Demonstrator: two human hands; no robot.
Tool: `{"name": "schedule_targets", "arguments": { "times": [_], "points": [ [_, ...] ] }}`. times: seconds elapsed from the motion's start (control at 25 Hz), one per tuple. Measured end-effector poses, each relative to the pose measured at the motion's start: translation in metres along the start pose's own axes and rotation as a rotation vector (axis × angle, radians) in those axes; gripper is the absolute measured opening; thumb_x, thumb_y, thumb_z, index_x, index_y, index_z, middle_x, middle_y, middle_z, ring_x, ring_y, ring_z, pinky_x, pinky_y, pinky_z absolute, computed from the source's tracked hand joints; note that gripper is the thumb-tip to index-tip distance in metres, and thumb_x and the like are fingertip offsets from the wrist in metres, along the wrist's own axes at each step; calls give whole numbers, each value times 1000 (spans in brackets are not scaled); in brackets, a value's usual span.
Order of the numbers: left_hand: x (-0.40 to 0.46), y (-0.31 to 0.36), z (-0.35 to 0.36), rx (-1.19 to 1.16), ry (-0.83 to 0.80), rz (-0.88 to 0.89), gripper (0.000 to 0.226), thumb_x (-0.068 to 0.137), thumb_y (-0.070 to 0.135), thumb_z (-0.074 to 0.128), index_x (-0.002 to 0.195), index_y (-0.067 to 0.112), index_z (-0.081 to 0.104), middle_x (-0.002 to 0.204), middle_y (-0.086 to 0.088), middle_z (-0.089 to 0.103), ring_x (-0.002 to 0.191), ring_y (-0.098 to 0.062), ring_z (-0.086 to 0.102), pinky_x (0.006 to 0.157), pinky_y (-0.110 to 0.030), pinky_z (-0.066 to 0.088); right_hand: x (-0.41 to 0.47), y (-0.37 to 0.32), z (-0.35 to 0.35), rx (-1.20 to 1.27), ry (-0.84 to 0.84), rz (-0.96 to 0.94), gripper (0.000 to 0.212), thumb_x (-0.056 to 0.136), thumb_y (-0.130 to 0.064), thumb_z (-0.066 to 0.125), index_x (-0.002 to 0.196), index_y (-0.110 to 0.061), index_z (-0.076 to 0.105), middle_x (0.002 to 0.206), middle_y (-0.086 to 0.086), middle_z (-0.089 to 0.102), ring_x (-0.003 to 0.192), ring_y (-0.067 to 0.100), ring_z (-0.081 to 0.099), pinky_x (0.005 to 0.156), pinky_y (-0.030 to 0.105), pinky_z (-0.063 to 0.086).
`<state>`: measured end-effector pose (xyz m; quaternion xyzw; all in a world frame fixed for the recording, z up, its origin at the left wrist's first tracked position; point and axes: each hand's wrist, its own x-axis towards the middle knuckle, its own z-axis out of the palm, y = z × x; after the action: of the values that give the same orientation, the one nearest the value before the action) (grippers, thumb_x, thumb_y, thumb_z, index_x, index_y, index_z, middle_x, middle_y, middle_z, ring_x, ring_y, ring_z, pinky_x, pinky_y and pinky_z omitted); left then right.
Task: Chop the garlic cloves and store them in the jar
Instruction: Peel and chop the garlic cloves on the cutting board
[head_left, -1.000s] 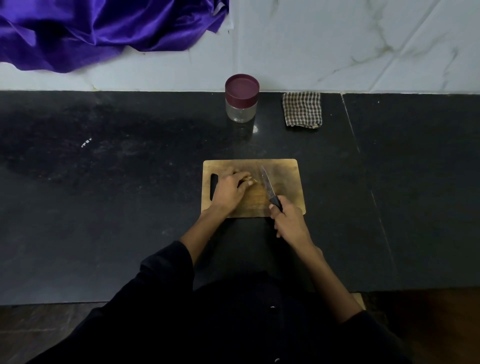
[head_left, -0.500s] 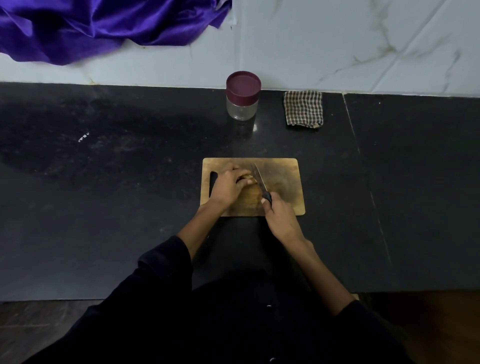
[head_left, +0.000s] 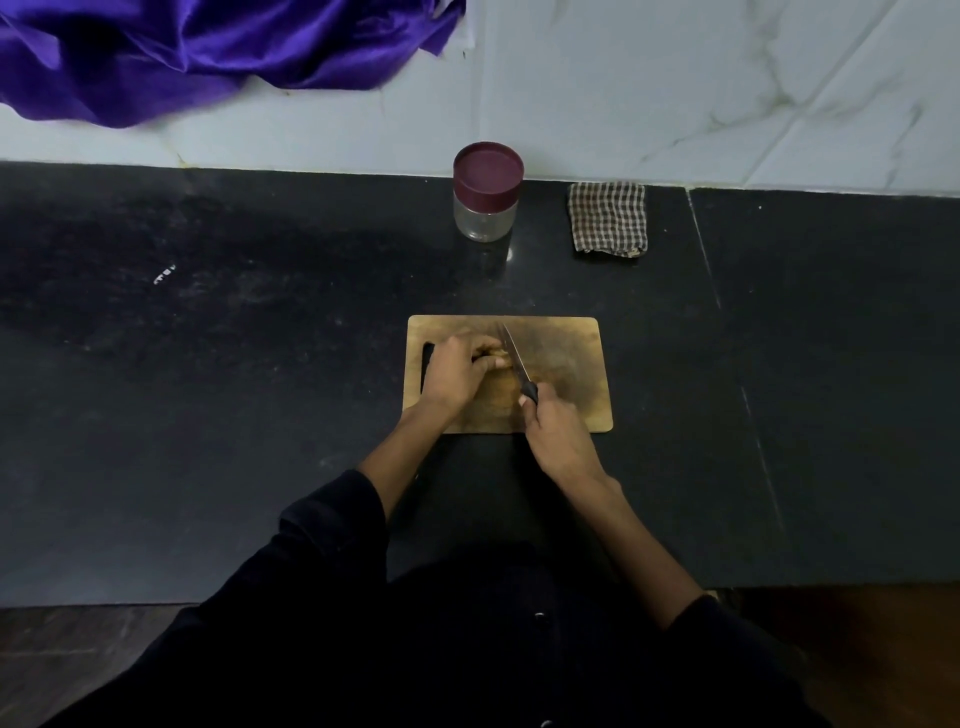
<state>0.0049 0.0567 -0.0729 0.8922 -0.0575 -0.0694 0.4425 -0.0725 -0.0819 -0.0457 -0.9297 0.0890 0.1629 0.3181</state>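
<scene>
A wooden cutting board (head_left: 566, 358) lies on the black counter. My left hand (head_left: 460, 371) rests on the board with its fingers curled over pale garlic cloves (head_left: 500, 358), which are mostly hidden beneath the fingertips. My right hand (head_left: 558, 434) grips the black handle of a knife (head_left: 514, 356). The blade runs away from me and lies right beside my left fingertips at the garlic. A clear jar (head_left: 485, 200) with a maroon lid on stands at the back of the counter, beyond the board.
A folded checked cloth (head_left: 608, 218) lies right of the jar by the wall. Purple satin fabric (head_left: 208, 52) hangs over the white tiled wall at the upper left. The counter's front edge (head_left: 156, 605) runs close to my body.
The knife blade has shifted left, closer to my left fingertips, and my right hand has moved slightly forward. My left hand keeps holding the garlic in place.
</scene>
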Motion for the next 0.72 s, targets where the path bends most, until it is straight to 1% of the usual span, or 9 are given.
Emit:
{"name": "schedule_targets", "arguments": {
  "times": [0.12, 0.2, 0.28, 0.36, 0.48, 0.72],
  "points": [
    [0, 0, 0, 23, -14, -1, 28, 84, 15, 70, 112, 11, 69, 115, -4, 68, 106, -13, 62, 94, -26, 49, 1, -3, 0, -59, -13, 8, 23, 106, -25, 41, 118, -10, 53, 94, 5, 65, 81, 17, 66, 74, 38, 58],
    [-2, 2, 1, 20, -13, -1, 28, 84, 13, 70, 112, 10, 69, 113, -4, 69, 105, -13, 63, 94, -29, 50, 1, -4, 1, -83, -22, 28, 22, 106, -26, 41, 116, -11, 54, 93, 5, 65, 80, 17, 66, 73, 38, 58],
    [-3, 4, 1, 6, 7, -2, 27, 82, 10, 71, 110, 10, 70, 109, -3, 71, 101, -12, 65, 92, -28, 51, 0, -6, 1, -111, -22, 38, 22, 106, -27, 41, 115, -11, 53, 93, 5, 65, 81, 18, 67, 73, 38, 58],
    [-2, 7, 0, 3, 12, -13, 25, 81, 8, 72, 106, 9, 71, 103, -3, 72, 97, -12, 66, 89, -26, 52, 2, -10, 0, -128, -19, 55, 22, 106, -26, 41, 115, -11, 54, 96, 6, 66, 84, 20, 67, 76, 40, 58],
    [1, 9, -2, -20, -10, -27, 21, 78, 5, 74, 99, 8, 73, 96, -4, 74, 90, -11, 68, 88, -30, 54, 8, -17, -2, -138, -21, 77, 22, 106, -25, 42, 116, -11, 55, 100, 7, 66, 89, 21, 67, 80, 41, 57],
    [0, 12, -1, -23, -6, -45, 21, 78, 2, 73, 99, 8, 74, 95, -3, 74, 88, -7, 66, 90, -29, 54, 8, -21, -1, -155, -37, 109, 23, 106, -26, 41, 119, -11, 53, 104, 9, 65, 93, 24, 66, 83, 43, 56]
  ]
}}
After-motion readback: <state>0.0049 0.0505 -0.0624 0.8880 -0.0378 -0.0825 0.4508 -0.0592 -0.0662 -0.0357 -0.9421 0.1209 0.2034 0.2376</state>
